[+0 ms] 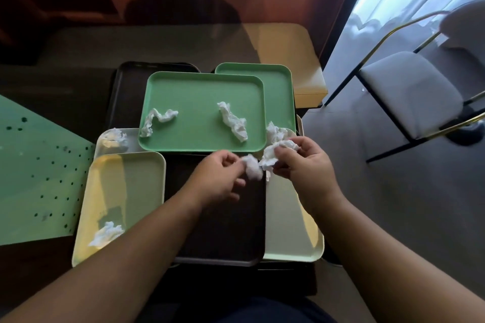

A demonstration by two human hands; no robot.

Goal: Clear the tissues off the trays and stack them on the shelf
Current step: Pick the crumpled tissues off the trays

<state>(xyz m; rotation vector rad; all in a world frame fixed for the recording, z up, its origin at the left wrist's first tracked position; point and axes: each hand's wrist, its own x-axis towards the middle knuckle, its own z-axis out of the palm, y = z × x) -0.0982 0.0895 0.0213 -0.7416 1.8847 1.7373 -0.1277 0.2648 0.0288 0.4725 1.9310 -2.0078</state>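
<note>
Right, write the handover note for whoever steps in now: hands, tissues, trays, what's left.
Left hand pinches a small tissue wad; right hand grips a bigger crumpled tissue, both above the dark front tray.
Still lying: two tissues on the top green tray, one on the yellow tray, one on the pale tray behind it, one at the green tray's right edge.
No tray stacked yet; no shelf in view.

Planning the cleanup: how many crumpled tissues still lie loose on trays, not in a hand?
5: two on the front green tray, one on the grey tray, one on the yellow tray, one beside the right hand. Others may be hidden.
</note>
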